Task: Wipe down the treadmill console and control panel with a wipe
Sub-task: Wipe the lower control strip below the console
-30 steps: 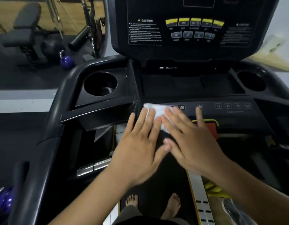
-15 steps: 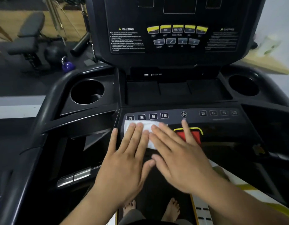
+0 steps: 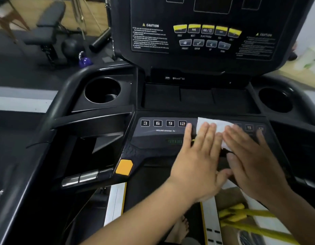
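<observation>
Left hand (image 3: 197, 161), right hand (image 3: 252, 160), flat on white folded wipe (image 3: 217, 125)

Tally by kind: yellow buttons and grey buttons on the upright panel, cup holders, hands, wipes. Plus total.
yellow buttons: 5
grey buttons: 4
cup holders: 2
left hand, right hand: 2
wipe: 1
Total: 14

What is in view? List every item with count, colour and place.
Upright black console with yellow buttons: one, black, top.
Black control panel with numbered keys: one, black, below the console.
White wipe: one, white, on the control panel, right of centre.
Round cup holders: two, black, left and right.
Orange tab: one, orange, panel's lower left.
Purple kettlebell: one, purple, floor, upper left.
Left hand: one, flat on wipe.
Right hand: one, flat on wipe.
</observation>
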`<state>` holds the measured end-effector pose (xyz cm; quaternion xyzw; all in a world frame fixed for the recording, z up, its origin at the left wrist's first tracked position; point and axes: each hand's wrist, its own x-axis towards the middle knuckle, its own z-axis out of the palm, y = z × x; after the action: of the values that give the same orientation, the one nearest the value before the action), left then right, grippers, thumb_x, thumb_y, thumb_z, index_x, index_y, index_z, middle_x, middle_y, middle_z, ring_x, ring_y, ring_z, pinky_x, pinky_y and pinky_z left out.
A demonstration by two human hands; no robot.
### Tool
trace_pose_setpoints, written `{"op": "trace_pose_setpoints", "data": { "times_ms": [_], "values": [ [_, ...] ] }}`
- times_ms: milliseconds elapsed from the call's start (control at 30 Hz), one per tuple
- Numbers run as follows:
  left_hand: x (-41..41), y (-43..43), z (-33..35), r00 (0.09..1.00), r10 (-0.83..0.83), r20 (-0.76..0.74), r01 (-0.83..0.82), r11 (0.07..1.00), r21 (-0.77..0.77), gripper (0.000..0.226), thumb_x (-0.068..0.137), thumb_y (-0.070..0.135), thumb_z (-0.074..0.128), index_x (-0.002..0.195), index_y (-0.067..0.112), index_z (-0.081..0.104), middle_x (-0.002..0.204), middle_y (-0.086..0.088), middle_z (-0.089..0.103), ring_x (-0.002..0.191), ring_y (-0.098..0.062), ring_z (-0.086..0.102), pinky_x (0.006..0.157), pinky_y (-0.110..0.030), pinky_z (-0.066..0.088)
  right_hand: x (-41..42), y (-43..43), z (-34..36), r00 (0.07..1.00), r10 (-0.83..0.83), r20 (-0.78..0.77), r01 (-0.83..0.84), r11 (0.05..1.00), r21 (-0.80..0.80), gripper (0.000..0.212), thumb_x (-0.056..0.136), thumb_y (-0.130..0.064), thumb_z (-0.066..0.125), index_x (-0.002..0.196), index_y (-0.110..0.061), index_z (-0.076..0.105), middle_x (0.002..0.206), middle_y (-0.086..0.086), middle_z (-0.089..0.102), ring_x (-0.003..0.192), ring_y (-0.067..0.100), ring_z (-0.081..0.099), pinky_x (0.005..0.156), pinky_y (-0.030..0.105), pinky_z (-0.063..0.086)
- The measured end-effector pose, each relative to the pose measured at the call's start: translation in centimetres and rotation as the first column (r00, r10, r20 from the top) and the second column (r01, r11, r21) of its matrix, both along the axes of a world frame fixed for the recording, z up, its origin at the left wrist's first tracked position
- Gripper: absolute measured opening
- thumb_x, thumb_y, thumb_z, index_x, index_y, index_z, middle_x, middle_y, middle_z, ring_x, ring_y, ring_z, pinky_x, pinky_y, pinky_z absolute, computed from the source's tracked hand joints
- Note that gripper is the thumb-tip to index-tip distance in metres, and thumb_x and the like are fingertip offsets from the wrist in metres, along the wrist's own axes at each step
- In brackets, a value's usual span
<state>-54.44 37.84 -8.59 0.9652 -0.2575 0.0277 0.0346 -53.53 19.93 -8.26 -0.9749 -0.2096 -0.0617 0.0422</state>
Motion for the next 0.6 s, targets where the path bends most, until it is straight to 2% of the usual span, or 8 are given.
{"op": "trace_pose_setpoints", "data": {
  "times_ms": [100, 233, 333, 467, 600],
  "values": [
    [-0.6, 2.9, 0.0, 0.998, 0.043, 0.043, -0.042, 0.999, -0.022, 0.074, 0.100, 0.056, 0.014, 0.154, 0.005, 0.013, 0.162, -0.016, 0.010, 0.151, -0.030, 0.002, 0.116, -0.062, 0.003, 0.1, 3.4, 0.3, 1.000, 0.007, -0.003, -0.007, 0.998, 0.056, 0.053, 0.098, -0.035, 0.025, 0.142, -0.011, 0.043, 0.151, 0.004, 0.038, 0.145, 0.016, 0.024, 0.114, 0.062, 0.019],
    [-1.9, 8.5, -0.1, 0.985, 0.169, 0.026, -0.169, 0.985, -0.022, 0.069, 0.097, 0.046, 0.025, 0.150, 0.003, 0.032, 0.157, -0.017, 0.027, 0.148, -0.030, 0.022, 0.114, -0.066, 0.016, 0.2, 10.5, 0.5, 0.997, 0.072, -0.027, -0.069, 0.994, 0.085, 0.057, 0.098, -0.043, 0.026, 0.145, -0.015, 0.042, 0.155, 0.000, 0.034, 0.147, 0.014, 0.017, 0.116, 0.062, 0.011],
    [-4.3, 12.2, -0.6, 0.977, 0.213, 0.022, -0.214, 0.977, 0.010, 0.070, 0.098, 0.050, 0.024, 0.150, 0.003, 0.032, 0.159, -0.015, 0.025, 0.147, -0.029, 0.023, 0.113, -0.066, 0.018, -1.1, 13.6, 0.0, 0.985, 0.164, -0.048, -0.159, 0.983, 0.096, 0.058, 0.097, -0.043, 0.032, 0.147, -0.014, 0.038, 0.157, 0.001, 0.031, 0.148, 0.015, 0.012, 0.115, 0.063, 0.010],
    [-6.8, 13.7, -1.6, 0.981, 0.182, 0.074, -0.181, 0.983, -0.017, 0.073, 0.100, 0.055, 0.019, 0.147, 0.003, 0.037, 0.157, -0.018, 0.029, 0.145, -0.031, 0.026, 0.112, -0.064, 0.021, -3.2, 13.1, -0.7, 0.959, 0.268, -0.090, -0.264, 0.963, 0.059, 0.059, 0.096, -0.042, 0.034, 0.149, -0.015, 0.033, 0.159, 0.002, 0.026, 0.149, 0.016, 0.008, 0.113, 0.066, 0.008],
    [-6.8, 13.1, -1.7, 0.985, 0.159, 0.064, -0.157, 0.987, -0.039, 0.074, 0.098, 0.057, 0.023, 0.148, 0.003, 0.034, 0.157, -0.021, 0.028, 0.145, -0.036, 0.025, 0.111, -0.064, 0.023, -3.2, 12.1, -0.4, 0.964, 0.240, -0.117, -0.231, 0.969, 0.085, 0.056, 0.096, -0.040, 0.032, 0.148, -0.018, 0.037, 0.158, -0.004, 0.028, 0.148, 0.012, 0.011, 0.112, 0.068, 0.006]
  ]
}}
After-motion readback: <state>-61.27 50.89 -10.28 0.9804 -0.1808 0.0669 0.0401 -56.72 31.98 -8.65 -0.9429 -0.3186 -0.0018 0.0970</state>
